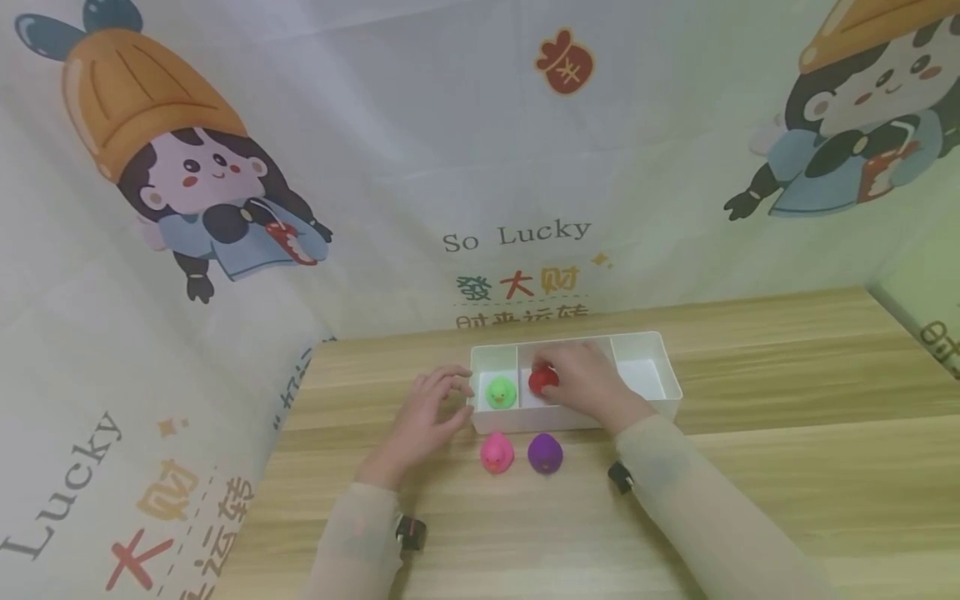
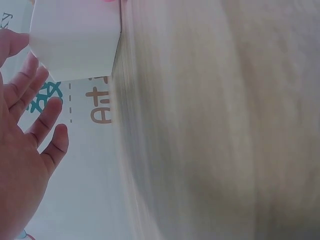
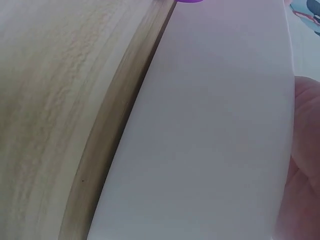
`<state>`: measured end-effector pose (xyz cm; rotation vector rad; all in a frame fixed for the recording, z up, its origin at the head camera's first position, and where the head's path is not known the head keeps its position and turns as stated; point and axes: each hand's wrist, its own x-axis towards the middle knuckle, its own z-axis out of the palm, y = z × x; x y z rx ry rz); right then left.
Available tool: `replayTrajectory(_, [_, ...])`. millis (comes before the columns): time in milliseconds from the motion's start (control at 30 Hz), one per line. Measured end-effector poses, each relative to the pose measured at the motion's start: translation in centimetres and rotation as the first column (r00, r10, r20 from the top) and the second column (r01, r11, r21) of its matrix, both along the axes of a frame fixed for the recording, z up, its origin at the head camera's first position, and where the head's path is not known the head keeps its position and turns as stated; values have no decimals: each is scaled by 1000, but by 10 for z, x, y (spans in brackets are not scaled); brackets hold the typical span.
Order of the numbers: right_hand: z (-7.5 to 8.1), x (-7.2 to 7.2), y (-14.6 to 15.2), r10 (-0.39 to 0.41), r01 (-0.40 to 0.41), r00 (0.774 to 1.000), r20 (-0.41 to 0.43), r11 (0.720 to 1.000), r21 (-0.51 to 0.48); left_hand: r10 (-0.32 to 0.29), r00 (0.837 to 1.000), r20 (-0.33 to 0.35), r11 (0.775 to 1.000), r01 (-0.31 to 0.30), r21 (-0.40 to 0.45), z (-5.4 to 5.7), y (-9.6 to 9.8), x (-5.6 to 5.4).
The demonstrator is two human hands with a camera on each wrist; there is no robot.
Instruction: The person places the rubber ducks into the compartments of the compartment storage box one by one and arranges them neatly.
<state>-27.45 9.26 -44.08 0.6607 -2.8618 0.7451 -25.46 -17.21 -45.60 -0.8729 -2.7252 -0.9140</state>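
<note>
A white divided box (image 1: 570, 419) stands on the table. Inside its left compartment sits a green rubber duck (image 1: 501, 392). My right hand (image 1: 588, 382) reaches over the front wall into the middle compartment and holds a red rubber duck (image 1: 543, 382) between thumb and fingers. In the right wrist view the box wall hides most of that hand (image 3: 304, 165). My left hand (image 1: 429, 421) is at the box's left end, its fingers spread and relaxed, holding nothing; the left wrist view shows this hand (image 2: 25, 125) beside the end wall.
In front of the box, a pink rubber duck (image 1: 497, 452) and a purple rubber duck (image 1: 545, 453) stand side by side on the wooden table (image 1: 787, 433). A printed cloth (image 1: 390, 192) hangs behind the table's back edge. The box's right compartment (image 1: 643, 375) holds no duck.
</note>
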Motion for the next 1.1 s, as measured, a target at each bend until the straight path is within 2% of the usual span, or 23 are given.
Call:
replayTrajectory(633, [3, -1, -4, -55, 48, 997, 52, 991, 122, 7, 1000, -4, 1000, -7, 3, -3, 1, -2])
replayTrajectory(833, [2, -1, -3, 3, -7, 998, 55, 998, 68, 3, 1000, 17, 1000, -4, 3, -3, -1, -1])
replayTrajectory(1000, [-1, -1, 0, 44, -43, 999, 26, 999, -33, -2, 1000, 0, 1000, 2, 22, -2, 0, -1])
replayTrajectory(1100, [-3, 1, 3, 42, -43, 999, -7, 997, -72, 2, 1000, -13, 1000, -2, 31, -2, 0, -1])
